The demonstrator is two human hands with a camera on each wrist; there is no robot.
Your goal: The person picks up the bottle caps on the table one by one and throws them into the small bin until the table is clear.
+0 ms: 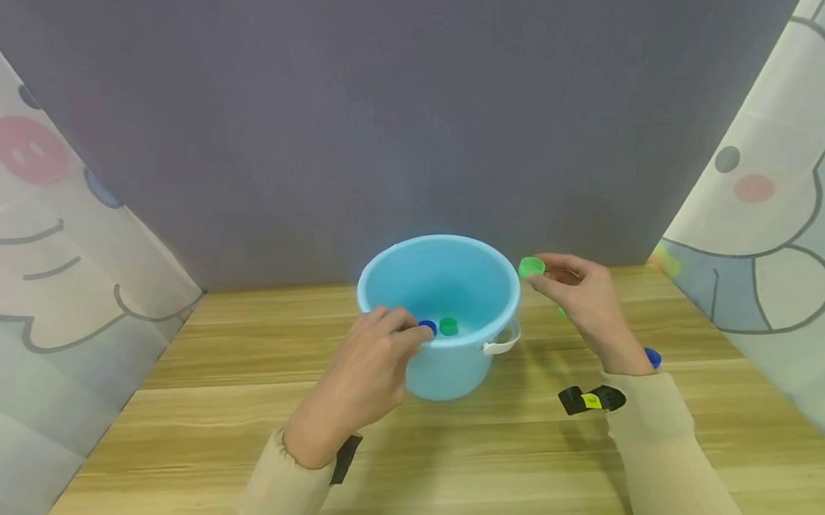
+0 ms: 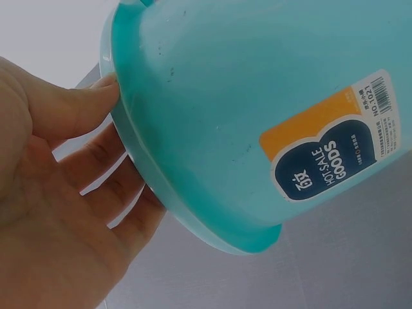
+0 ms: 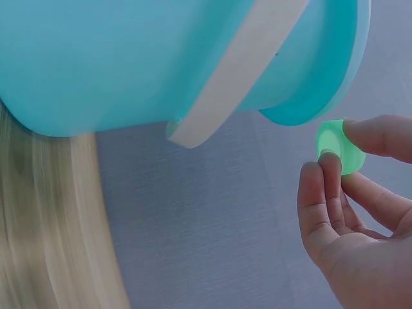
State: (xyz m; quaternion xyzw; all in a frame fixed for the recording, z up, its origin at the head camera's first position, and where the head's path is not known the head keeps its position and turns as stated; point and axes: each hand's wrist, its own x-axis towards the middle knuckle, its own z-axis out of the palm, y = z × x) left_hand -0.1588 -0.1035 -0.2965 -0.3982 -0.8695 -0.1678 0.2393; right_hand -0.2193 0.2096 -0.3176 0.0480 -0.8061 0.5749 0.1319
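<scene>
A light blue bucket (image 1: 449, 368) stands upright on the wooden table. My left hand (image 1: 372, 364) grips its near left rim, with the thumb (image 2: 84, 106) on the outer side of the rim in the left wrist view. Inside, a blue cap (image 1: 428, 326) and a green cap (image 1: 448, 326) lie at the bottom. Just beyond the right side of the rim, my right hand (image 1: 588, 303) pinches a light green bottle cap (image 1: 531, 267) between thumb and fingers. In the right wrist view this cap (image 3: 341, 147) is apart from the bucket.
A white handle (image 1: 503, 345) hangs at the bucket's right side. On the table (image 1: 253, 429), a blue cap (image 1: 653, 357) shows beside my right wrist, and a bit of something green (image 1: 562, 312) is partly hidden by that hand. A grey wall (image 1: 405, 118) rises behind.
</scene>
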